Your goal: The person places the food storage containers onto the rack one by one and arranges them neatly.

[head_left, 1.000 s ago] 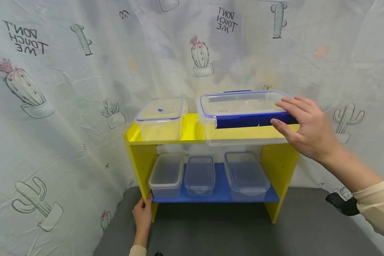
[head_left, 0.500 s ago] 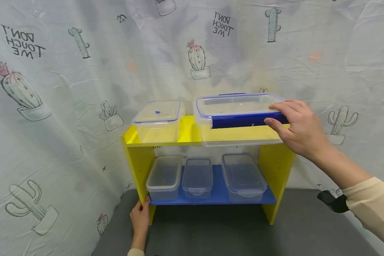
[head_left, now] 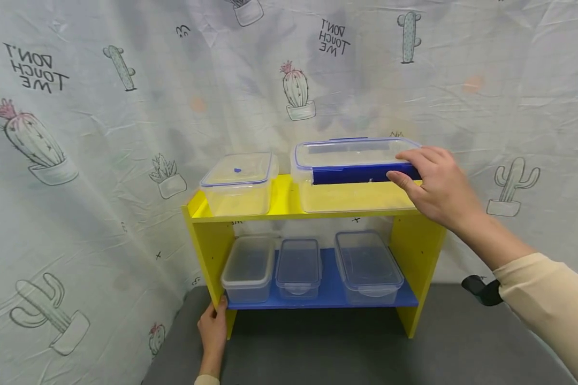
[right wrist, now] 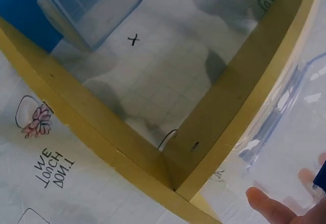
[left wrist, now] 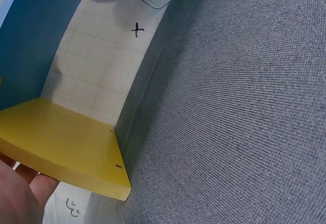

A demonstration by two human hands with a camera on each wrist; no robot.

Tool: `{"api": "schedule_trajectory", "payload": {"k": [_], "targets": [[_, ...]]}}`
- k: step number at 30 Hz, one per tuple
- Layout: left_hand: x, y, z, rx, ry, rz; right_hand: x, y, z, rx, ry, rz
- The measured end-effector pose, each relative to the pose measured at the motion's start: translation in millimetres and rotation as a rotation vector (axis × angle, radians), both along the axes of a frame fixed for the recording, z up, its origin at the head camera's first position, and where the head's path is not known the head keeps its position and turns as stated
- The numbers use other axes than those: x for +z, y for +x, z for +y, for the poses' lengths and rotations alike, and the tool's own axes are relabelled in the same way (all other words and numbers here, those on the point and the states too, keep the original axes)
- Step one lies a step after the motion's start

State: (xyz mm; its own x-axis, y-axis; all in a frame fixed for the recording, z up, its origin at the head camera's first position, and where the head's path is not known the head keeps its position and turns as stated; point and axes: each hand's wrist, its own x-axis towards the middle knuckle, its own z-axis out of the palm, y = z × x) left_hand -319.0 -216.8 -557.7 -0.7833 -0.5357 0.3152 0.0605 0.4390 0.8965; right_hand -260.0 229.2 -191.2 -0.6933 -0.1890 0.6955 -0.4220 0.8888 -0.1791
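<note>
My right hand (head_left: 438, 187) holds the front right corner of a large clear food container (head_left: 356, 198) on the yellow top board. Its thumb lies against the dark blue front clasp (head_left: 347, 174), the other fingers over the lid's edge. In the right wrist view, only the thumb (right wrist: 270, 206) and some fingertips show at the lower right. Down at the left, my left hand (head_left: 213, 331) grips the shelf's yellow side panel (head_left: 204, 256) near the blue lower board. In the left wrist view, the fingers (left wrist: 43, 187) sit at that panel's edge, partly hidden behind it.
A smaller clear container (head_left: 241, 184) with a blue lid button stands left on the top board. Three clear containers, left (head_left: 249, 270), middle (head_left: 298, 270) and right (head_left: 368, 267), stand on the blue board (head_left: 329, 289). Grey cloth (head_left: 318, 347) lies beneath; a cactus-print curtain (head_left: 125, 117) hangs behind.
The large container has moved back onto the top board; its lower front edge no longer overhangs the board. My right hand has moved with it. My left hand stays on the side panel.
</note>
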Motion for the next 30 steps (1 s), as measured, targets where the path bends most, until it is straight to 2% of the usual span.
{"api": "schedule_trajectory", "payload": {"k": [6, 14, 21, 24, 30], "targets": [[0.9, 1.7, 0, -0.012, 0.011, -0.003, -0.7, -3.5, 1, -0.007, 0.001, -0.001], [2.4, 2.8, -3, -0.047, 0.026, 0.036, 2.8, -9.6, -1, -0.018, 0.009, -0.037], [3.6, 3.3, -2, -0.054, 0.035, 0.014, 1.3, -12.3, -4, -0.050, -0.009, -0.035], [4.9, 3.9, 0, -0.061, 0.050, 0.009, -1.0, -9.0, 0, -0.060, -0.073, 0.000], [6.1, 1.6, 0, -0.060, 0.067, 0.010, -9.2, -5.3, 25, -0.066, -0.193, 0.157]]}}
